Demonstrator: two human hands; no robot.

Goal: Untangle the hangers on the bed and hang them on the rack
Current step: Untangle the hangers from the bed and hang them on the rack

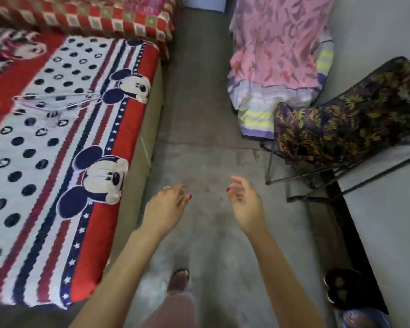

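Observation:
A tangle of thin metal hangers (55, 104) lies on the bed (126, 129), on the red, white and blue cartoon sheet near its right side. My left hand (168, 202) hovers over the grey floor just off the bed's edge, fingers loosely curled, holding nothing. My right hand (244, 200) floats a short way to its right, fingers relaxed and empty. Both hands are well below and to the right of the hangers. A black metal rack (317, 183) stands at the right, draped with clothes.
A dark floral cloth (341, 124) and a pink patterned garment (277, 50) hang over the rack. A checked red blanket (92, 17) lies at the bed's far end. My foot (179, 279) is on the grey floor between bed and rack. Sandals (339, 287) sit bottom right.

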